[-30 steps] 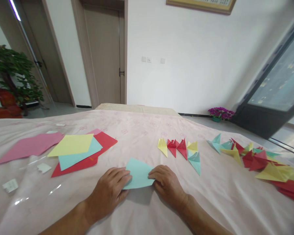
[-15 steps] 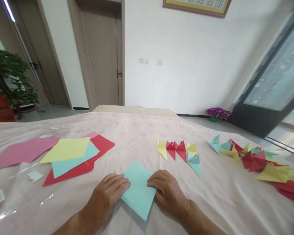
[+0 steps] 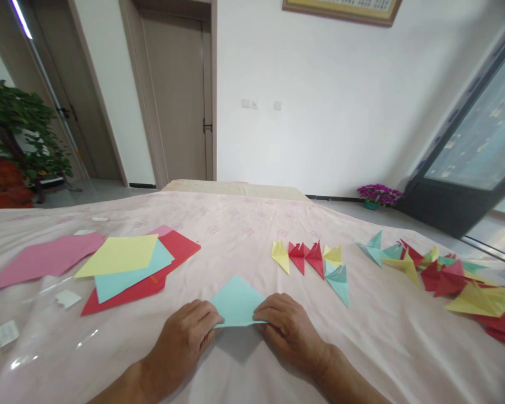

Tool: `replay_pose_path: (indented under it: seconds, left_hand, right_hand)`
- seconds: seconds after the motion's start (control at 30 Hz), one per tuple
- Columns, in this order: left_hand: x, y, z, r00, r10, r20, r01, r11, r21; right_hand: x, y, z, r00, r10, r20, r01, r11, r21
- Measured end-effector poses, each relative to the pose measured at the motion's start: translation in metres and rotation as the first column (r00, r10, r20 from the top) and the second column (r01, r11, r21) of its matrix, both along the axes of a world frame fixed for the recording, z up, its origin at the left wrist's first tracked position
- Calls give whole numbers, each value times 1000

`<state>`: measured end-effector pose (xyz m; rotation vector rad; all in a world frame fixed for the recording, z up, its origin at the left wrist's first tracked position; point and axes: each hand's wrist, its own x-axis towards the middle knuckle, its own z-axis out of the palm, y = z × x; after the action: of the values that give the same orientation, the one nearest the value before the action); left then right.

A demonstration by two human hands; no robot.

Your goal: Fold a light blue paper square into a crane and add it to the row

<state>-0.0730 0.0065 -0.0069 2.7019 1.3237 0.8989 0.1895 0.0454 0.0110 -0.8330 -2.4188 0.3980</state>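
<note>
A light blue square of origami paper point(image 3: 238, 303) is bent across its middle, its far corner pointing away from me and its near half out of sight. My left hand point(image 3: 189, 325) pinches its left corner between thumb and fingers. At the right corner, my right hand point(image 3: 288, 328) grips the paper the same way. Beyond my right hand stand small folded paper cranes: a yellow one point(image 3: 280, 257), two red ones point(image 3: 315, 258), another yellow one point(image 3: 332, 254) and a blue one point(image 3: 338, 280).
On the left lie a yellow sheet point(image 3: 120, 255), a blue sheet point(image 3: 138, 275), red sheets point(image 3: 183, 249) and pink paper point(image 3: 46, 261). White scraps point(image 3: 67, 298) rest near them on the pink tablecloth point(image 3: 219, 235). A heap of folded paper cranes point(image 3: 446, 278) spreads along the right side.
The blue square lay flat with its near corner toward me; now that near half is lifted and bent at the middle. Both hands keep hold of the side corners.
</note>
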Motion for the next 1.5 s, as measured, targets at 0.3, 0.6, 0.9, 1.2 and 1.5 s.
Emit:
replay_pose_path:
  seconds: [0.3, 0.6, 0.9, 1.2, 1.5]
  left_hand:
    - [4, 5, -2, 991, 131, 7, -127, 974, -187]
    - [7, 16, 19, 954, 284, -98, -297, 847, -441]
    - [4, 18, -1, 971, 226, 74, -203, 950, -239]
    - [3, 22, -5, 970, 239, -52, -244, 960, -141]
    - [3, 23, -5, 969, 242, -53, -247, 956, -161]
  right_hand:
    - [-2, 4, 0, 988, -134, 74, 137, 990, -36]
    - [-3, 12, -10, 935, -346, 80, 355, 910, -213]
    - [-5, 15, 7, 956, -197, 218, 244, 947, -211]
    - [-2, 37, 22, 955, -96, 281, 223, 857, -465]
    - [-11, 33, 6, 936, -272, 224, 334, 885, -323]
